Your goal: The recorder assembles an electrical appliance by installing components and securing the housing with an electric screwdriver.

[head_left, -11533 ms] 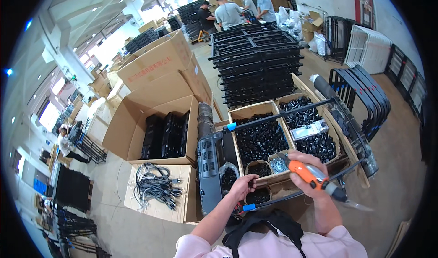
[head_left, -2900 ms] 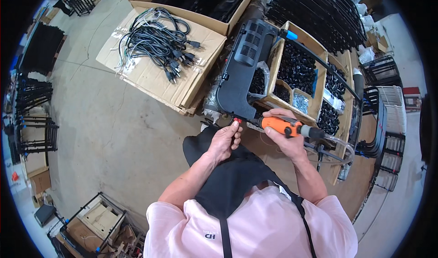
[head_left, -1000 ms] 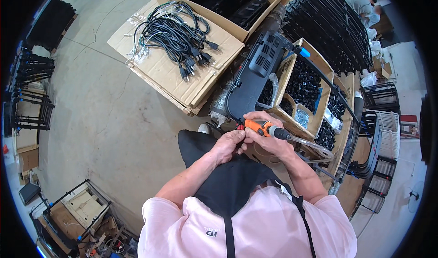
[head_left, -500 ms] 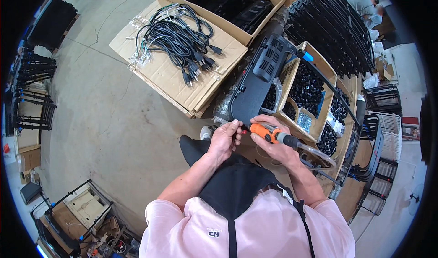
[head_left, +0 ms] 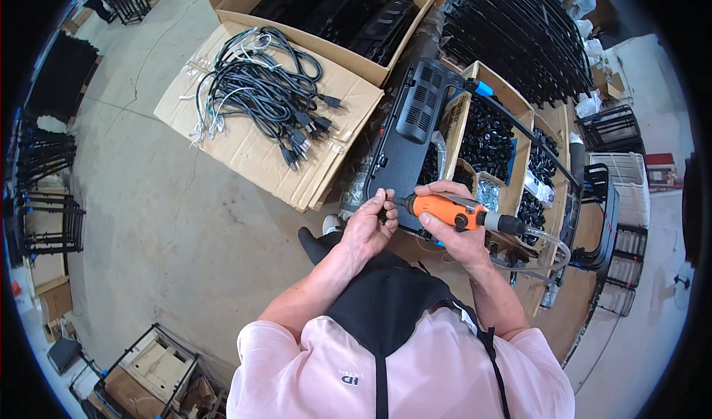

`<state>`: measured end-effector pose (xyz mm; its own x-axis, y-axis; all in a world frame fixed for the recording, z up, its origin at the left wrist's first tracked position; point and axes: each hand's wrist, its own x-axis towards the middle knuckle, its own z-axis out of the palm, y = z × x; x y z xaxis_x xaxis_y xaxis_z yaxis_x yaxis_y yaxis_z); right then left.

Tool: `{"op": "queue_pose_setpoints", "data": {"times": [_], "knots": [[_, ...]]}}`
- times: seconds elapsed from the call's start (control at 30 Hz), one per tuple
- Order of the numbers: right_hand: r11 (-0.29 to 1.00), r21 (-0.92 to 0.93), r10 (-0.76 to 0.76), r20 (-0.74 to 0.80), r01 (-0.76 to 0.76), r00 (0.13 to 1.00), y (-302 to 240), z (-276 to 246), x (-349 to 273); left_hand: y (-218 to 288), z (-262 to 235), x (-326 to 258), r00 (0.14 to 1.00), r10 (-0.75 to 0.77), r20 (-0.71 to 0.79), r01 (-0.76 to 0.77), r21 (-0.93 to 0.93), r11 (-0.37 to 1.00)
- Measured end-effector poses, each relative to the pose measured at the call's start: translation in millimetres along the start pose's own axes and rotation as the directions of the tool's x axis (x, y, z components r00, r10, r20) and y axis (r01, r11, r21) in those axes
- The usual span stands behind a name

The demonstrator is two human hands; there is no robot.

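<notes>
My right hand (head_left: 461, 239) is wrapped round an orange air screwdriver (head_left: 449, 210), a clear hose trailing from its back end. The tool lies nearly level, its bit pointing left at the fingertips of my left hand (head_left: 367, 228). Those fingers are pinched together, with something small and dark showing among them; its kind is too small to tell. Just beyond both hands lies a long black plastic housing (head_left: 394, 163) with a raised vented cover (head_left: 422, 106) at its far end.
Right of the housing, a cardboard tray (head_left: 521, 163) holds many small black parts and a bag of screws (head_left: 487, 193). Black power cords (head_left: 259, 93) lie on flattened cardboard (head_left: 222, 141) at the left. Behind stand an open carton (head_left: 387, 70) of black housings and stacked black frames (head_left: 515, 33).
The screwdriver has swung from angled to nearly level, its bit end now by my left fingertips. My view has shifted, so the surroundings sit lower and further left at the cords.
</notes>
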<state>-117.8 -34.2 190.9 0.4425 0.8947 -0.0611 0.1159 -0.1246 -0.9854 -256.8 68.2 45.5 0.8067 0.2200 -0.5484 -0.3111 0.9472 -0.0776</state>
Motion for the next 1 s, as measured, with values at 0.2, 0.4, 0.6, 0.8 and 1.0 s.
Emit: {"op": "queue_pose_setpoints", "data": {"times": [0.2, 0.4, 0.6, 0.8, 1.0], "knots": [[0.997, -0.066, -0.038, -0.017, 0.037, 0.999, 2, 3, 7, 5, 10, 4, 0.999, -0.023, -0.037, 0.021, -0.07, 0.997], [1.0, 0.002, 0.011, -0.056, -0.011, 0.998, -3, 8, 16, 18, 9, 8, 0.997, -0.073, 0.015, 0.074, -0.069, 0.995], [0.994, -0.107, -0.006, -0.032, 0.003, 0.999, -6, 18, 22, 20, 9, 10, 0.995, -0.094, 0.029, 0.095, -0.043, 0.995], [0.998, -0.053, 0.039, -0.057, -0.042, 0.998, 9, 34, 38, 18, 9, 1, 0.999, -0.031, -0.045, 0.04, 0.204, 0.978], [0.983, -0.1, 0.15, -0.027, -0.152, 0.988, 19, 44, 54, 23, 13, -13, 0.998, -0.06, -0.027, 0.065, 0.422, 0.904]]}}
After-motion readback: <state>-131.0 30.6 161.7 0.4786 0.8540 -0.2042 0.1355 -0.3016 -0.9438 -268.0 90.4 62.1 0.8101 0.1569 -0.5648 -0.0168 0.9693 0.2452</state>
